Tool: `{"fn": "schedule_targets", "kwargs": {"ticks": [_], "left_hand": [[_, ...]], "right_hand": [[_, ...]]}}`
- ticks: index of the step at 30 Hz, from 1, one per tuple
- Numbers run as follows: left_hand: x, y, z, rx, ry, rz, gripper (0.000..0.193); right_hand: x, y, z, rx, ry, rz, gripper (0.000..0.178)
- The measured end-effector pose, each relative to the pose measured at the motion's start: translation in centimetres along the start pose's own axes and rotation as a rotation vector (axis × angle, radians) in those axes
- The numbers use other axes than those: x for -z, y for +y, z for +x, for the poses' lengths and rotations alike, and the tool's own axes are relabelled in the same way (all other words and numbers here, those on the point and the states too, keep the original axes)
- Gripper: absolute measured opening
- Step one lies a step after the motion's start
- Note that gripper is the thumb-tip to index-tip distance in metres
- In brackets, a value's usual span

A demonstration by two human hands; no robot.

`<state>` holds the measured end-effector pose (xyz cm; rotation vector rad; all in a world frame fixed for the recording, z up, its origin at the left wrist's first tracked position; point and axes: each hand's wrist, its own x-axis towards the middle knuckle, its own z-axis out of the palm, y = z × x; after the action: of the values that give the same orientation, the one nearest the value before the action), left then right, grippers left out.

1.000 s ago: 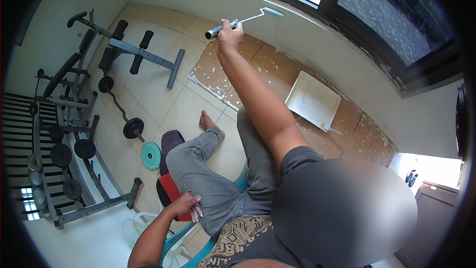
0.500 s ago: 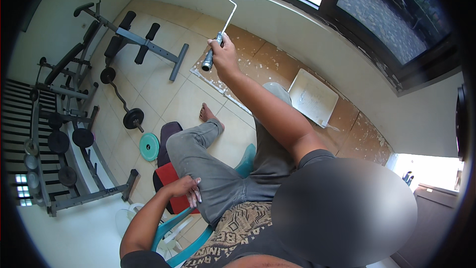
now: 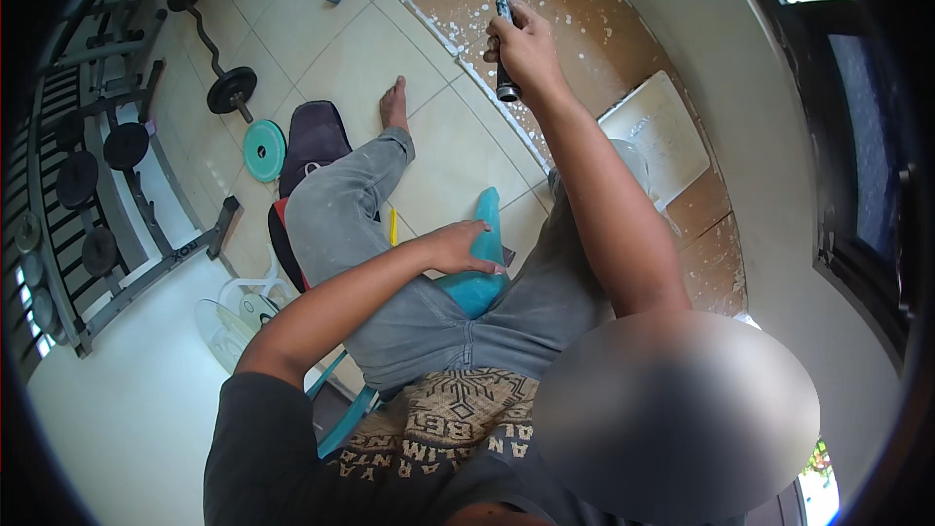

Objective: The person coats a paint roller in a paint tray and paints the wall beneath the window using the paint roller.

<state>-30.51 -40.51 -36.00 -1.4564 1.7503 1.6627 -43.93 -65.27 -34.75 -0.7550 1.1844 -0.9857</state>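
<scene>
My right hand (image 3: pixel 526 47) is closed round the dark handle of a paint roller (image 3: pixel 505 78). The roller's metal rod points up and away, and its head lies outside the picture. Above my lap, my left hand (image 3: pixel 456 247) has its thumb and fingers apart. It is over the front of the teal plastic chair (image 3: pixel 474 294) that I sit on; whether it touches the chair I cannot tell. Right of my right forearm, a white paint tray (image 3: pixel 672 131) rests on brown, paint-spattered floor covering (image 3: pixel 575 34), partly behind my knee.
White-smeared tape (image 3: pixel 502 102) edges the brown covering. A window (image 3: pixel 862 136) is set in the right wall. To the left are a curl barbell (image 3: pixel 216 58), a teal weight plate (image 3: pixel 264 150), a dark padded bench (image 3: pixel 314 141), a weight rack (image 3: pixel 127 166) and a white fan (image 3: pixel 229 326).
My left hand has moved from my left thigh to above the chair between my legs. My view has tilted down and turned; the roller head and the upper window have left the picture.
</scene>
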Motion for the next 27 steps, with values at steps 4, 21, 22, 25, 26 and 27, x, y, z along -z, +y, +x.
{"fn": "schedule_targets", "kwargs": {"ticks": [4,21,22,25,26,27], "left_hand": [[-3.6,0.4,2.1,-0.314,-0.424,0.109,0.085],[15.9,3.5,12.9,-0.164,-1.067,0.752,0.069],[17.0,4.3,13.4,-0.174,-1.065,0.784,0.069],[20.5,8.0,15.7,-0.311,-0.811,0.613,0.076],[21.3,8.7,15.7,-0.319,-0.792,0.658,0.076],[21.9,9.0,16.2,-0.364,-0.729,0.637,0.076]], "right_hand": [[-2.0,1.3,3.9,0.11,-0.049,-0.208,0.044],[11.2,-1.4,10.6,0.279,0.043,-0.541,0.059],[12.5,-2.5,10.0,0.221,0.054,-0.541,0.06],[16.0,-4.6,9.8,0.249,0.132,-0.589,0.06],[16.5,-4.9,9.6,0.304,0.146,-0.621,0.06],[16.8,-5.9,9.7,0.372,0.172,-0.647,0.059]]}}
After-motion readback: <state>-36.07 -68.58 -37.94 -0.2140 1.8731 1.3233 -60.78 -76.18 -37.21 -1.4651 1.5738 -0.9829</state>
